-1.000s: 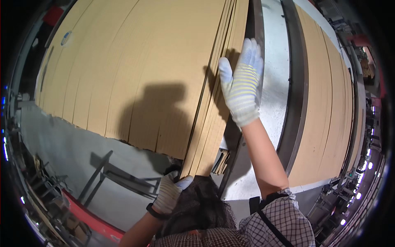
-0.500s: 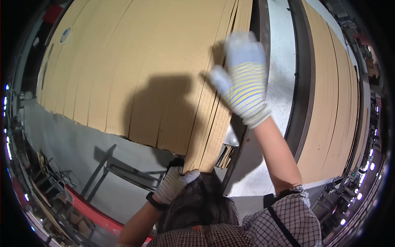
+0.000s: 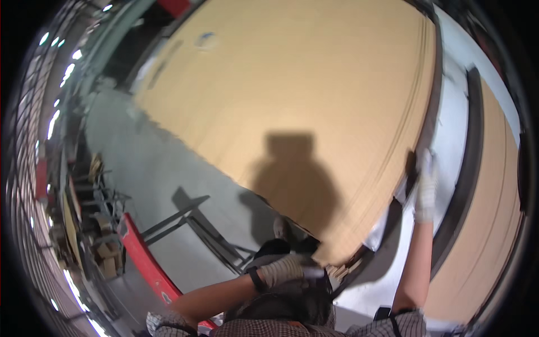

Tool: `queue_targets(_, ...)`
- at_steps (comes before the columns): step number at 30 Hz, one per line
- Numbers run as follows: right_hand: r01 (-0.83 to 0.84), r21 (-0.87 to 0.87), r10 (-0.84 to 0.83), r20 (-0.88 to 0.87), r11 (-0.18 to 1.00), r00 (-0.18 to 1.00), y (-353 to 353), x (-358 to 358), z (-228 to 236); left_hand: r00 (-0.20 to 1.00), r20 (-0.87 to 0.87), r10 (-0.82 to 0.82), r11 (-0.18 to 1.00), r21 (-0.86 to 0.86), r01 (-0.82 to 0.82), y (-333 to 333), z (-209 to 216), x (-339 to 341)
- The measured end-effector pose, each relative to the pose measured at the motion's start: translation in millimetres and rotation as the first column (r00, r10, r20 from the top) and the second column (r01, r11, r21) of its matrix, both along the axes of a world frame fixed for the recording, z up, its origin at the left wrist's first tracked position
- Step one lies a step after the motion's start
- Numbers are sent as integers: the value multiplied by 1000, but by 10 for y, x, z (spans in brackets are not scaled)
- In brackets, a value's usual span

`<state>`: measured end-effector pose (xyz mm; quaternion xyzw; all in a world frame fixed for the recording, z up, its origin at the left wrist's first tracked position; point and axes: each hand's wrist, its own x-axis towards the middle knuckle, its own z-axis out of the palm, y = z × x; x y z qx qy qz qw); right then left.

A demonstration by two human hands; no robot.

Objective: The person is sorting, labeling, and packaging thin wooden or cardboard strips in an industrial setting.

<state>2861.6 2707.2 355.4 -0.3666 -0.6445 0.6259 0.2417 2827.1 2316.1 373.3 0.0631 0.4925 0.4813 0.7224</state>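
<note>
The cardboard [image 3: 342,95] is lying ahead of my left hand [image 3: 285,271] and left of my right hand [image 3: 426,188], its long edge running forward, nearer the right. My right fingers are pointing forward, looking straight and unladen; blur is hiding my left's grip.

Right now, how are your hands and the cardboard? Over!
Left hand near cardboard's near end, grip unclear. Right hand beside its right edge, blurred. Dark shadow across cardboard.

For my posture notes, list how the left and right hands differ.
The left hand is close to the torso; the right hand reaches farther forward. The left hand points rightward; the right hand, away from the torso. A dark band circles the left hand's wrist; the right hand's shows none. Both are gloved.
</note>
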Motion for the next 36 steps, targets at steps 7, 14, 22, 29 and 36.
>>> queue_targets(7,-58,456,-1,129,888,992,-704,-712,536,417,-663,-621,704,-239,668,-493,921,-1043)
queue_targets(14,-647,489,612,257,585,748,-2830,-2432,736,276,-930,-241,937,-149,317,-1647,1177,-2100)
queue_targets(22,-571,561,506,287,600,814,-3638,-4976,516,233,-968,-94,995,-87,40,-3350,809,-3706)
queue_targets(29,-368,767,23,420,525,907,-3083,-6053,68,296,-952,81,997,73,-37,-3745,892,-5304)
queue_targets(36,-106,792,-265,323,601,909,-3585,-6299,193,199,-978,60,998,63,11,-3802,659,-7169)
